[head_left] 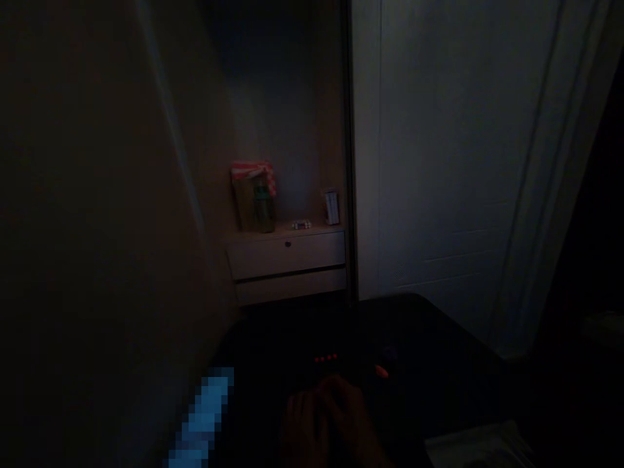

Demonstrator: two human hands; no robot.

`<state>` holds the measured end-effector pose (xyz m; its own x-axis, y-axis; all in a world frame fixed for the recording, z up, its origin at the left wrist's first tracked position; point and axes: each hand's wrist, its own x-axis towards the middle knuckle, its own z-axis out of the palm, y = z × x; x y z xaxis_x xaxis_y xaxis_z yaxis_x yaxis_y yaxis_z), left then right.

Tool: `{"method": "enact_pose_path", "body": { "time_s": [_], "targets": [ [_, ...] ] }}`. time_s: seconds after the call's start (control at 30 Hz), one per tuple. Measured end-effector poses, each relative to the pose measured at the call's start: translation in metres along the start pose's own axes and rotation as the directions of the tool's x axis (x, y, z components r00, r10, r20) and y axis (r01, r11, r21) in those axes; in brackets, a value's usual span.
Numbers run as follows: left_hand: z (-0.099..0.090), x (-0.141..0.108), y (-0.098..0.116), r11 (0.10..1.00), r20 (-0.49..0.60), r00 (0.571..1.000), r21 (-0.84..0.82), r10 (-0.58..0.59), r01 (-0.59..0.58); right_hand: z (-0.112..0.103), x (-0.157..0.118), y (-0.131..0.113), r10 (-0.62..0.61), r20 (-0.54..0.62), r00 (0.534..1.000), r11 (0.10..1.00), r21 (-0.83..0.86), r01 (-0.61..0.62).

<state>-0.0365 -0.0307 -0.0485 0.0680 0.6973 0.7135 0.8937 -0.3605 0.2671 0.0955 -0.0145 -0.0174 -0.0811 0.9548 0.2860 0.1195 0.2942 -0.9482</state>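
The room is very dark. My left hand point(305, 422) and my right hand point(344, 409) are close together at the bottom centre, over a dark surface point(439, 390). Fingers of both hands look bent inward, and too little light falls on them to show what they hold, if anything. Just beyond the hands glows a short row of red dots point(325, 358). To their right lies a small orange-red thing point(381, 372), with a faint dark shape behind it.
A green bottle point(264, 208), a red-and-white cloth point(251, 170) and upright white items point(332, 208) stand above the drawers point(287, 257). A pixelated blue strip point(202, 416) shows at lower left. Pale cloth or paper point(478, 445) lies at lower right.
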Motion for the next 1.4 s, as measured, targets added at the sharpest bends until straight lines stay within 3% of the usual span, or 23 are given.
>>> {"method": "enact_pose_path", "body": {
  "time_s": [0.17,0.3,0.53,0.83,1.0,1.17,1.3,1.4],
  "targets": [
    [0.0,-0.002,0.004,0.999,0.009,0.999,0.003,-0.038,0.038,0.0,0.0,0.0,0.028,-0.039,0.999,1.0,-0.013,-0.029],
    [0.002,-0.005,0.003,0.997,-0.02,1.0,0.082,0.008,-0.006,0.001,0.0,0.001,0.027,-0.068,0.997,0.999,-0.027,-0.029],
    [-0.001,0.001,0.008,0.997,-0.047,0.997,0.055,0.056,-0.053,0.0,0.0,0.0,-0.057,-0.12,0.991,0.998,0.019,0.06],
    [0.009,-0.004,-0.004,0.99,-0.048,0.991,0.064,0.126,-0.123,0.0,-0.002,0.003,-0.071,-0.061,0.996,0.997,0.015,0.072],
    [0.007,-0.003,-0.003,0.994,-0.063,0.993,0.048,0.097,-0.094,0.001,-0.004,0.001,-0.059,-0.06,0.996,0.998,0.003,0.06],
    [0.006,-0.005,-0.001,0.998,0.005,0.999,0.047,0.044,-0.044,0.0,-0.005,-0.003,-0.074,-0.062,0.995,0.996,-0.045,0.071],
    [0.013,-0.011,-0.009,0.989,-0.057,0.996,0.135,0.068,-0.06,0.0,-0.006,0.001,-0.092,-0.048,0.995,0.995,-0.047,0.09],
    [0.014,-0.012,-0.01,0.991,-0.026,0.998,0.118,0.065,-0.061,-0.001,-0.006,0.005,-0.098,-0.026,0.995,0.995,-0.039,0.097]
  ]
}}
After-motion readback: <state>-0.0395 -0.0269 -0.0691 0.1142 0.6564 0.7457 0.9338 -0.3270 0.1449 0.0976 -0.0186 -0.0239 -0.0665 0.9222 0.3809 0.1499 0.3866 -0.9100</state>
